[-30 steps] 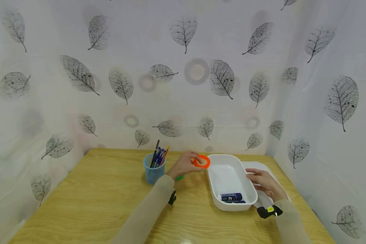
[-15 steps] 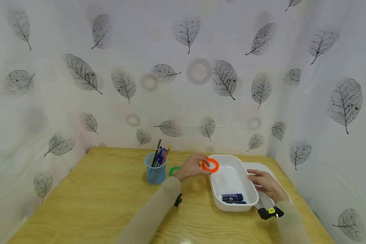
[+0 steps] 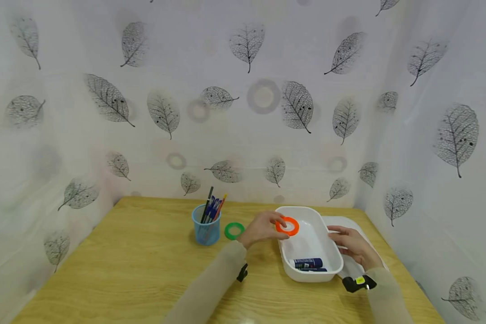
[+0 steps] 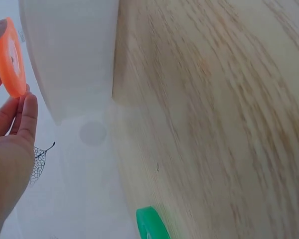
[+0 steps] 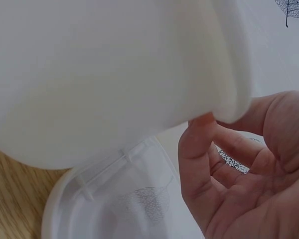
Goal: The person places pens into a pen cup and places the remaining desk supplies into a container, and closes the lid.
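Note:
My left hand (image 3: 263, 228) pinches an orange ring-shaped tape roll (image 3: 294, 226) between thumb and fingers, over the left rim of a white plastic box (image 3: 312, 276). Close up in the left wrist view, the orange roll stands on edge in the fingertips, beside the box's outer wall (image 4: 72, 55). At the box's right side, my right hand (image 3: 354, 245) grips the rim; in the right wrist view a bent finger (image 5: 197, 149) sits under the lip, with the thumb partly hidden behind it. A dark blue glue stick (image 3: 308, 263) and a dark pen-like item (image 3: 313, 270) lie in the box's near end.
A green ring-shaped tape roll (image 3: 228, 231) lies on the wooden table (image 3: 146, 256), left of my left hand. Beside it stands a blue cup (image 3: 206, 232) with several pens. A white lid (image 3: 351, 269) lies partly under the box's right side. Leaf-patterned curtain surrounds the table.
My left hand has carried the orange tape roll rightward and slightly down, from the box's left edge to over its inside. The green roll has come into fuller view. My right hand stays put.

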Demonstrator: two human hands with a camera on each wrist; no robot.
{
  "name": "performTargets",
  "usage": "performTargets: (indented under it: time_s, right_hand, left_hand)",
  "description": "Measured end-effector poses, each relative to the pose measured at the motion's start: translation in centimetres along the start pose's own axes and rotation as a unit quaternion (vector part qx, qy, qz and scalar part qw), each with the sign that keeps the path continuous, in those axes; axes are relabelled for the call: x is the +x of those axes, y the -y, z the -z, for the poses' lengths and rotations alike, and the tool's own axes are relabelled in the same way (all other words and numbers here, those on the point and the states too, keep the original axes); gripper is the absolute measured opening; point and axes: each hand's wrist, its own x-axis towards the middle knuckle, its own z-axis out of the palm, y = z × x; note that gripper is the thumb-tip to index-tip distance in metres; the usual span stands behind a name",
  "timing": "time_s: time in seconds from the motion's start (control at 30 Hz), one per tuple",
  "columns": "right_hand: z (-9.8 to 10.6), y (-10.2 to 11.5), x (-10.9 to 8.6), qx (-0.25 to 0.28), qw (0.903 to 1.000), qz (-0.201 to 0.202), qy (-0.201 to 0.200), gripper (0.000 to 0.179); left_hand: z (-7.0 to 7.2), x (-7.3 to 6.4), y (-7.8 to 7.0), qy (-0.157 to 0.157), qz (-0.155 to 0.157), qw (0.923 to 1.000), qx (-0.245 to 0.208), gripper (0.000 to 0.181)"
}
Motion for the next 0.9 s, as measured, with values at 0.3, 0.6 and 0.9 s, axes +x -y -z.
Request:
performTargets:
  time_s: [0.3, 0.6, 0.9]
  right_hand:
    - [-0.1, -0.3, 0.3, 0.001, 1.0000, 0.002, 0.006, 0.063]
    - [-0.3, 0.1, 0.0, -0.007, 0.9999, 0.005, 0.005, 0.063]
    - [-0.1, 0.1, 0.0, -0.008, 1.0000, 0.000, 0.000, 0.063]
  left_hand:
    - [-1.4, 0.6, -0.4, 0.013, 0.005, 0.9999, 0.010, 0.023]
    - [-2.4, 0.9, -0.7, 0.018, 0.013, 0.9998, 0.002, 0.025]
    - [-3.1, 1.3, -1.3, 0.030, 0.022, 0.9993, 0.003, 0.027]
